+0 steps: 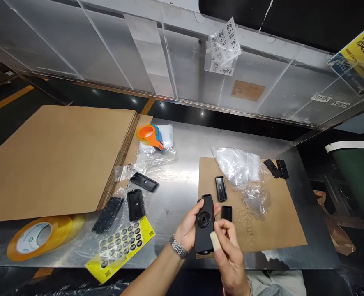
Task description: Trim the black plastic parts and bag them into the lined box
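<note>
My left hand (185, 230) is wrapped round a long black plastic case (203, 236) with a round recess in its face, held tilted above the table's front edge. My right hand (231, 255) is at the case's right edge, its fingers bent and closed against it. A pale beige cover (215, 241) sits on my right thumb. Whether a small part is pinched between those fingers is hidden. Just beyond lie a black tray-shaped shell (221, 188) and a second black shell (226, 213), partly behind my right hand.
A cardboard sheet (280, 222) lies under clear plastic bags (239, 166) and two black parts (272, 168). To the left are stacked cardboard (61, 156), an orange tape dispenser (149, 135), black shells (135, 204), a yellow sticker sheet (145, 226) and a tape roll (55, 234). A clear panel (185, 65) stands behind.
</note>
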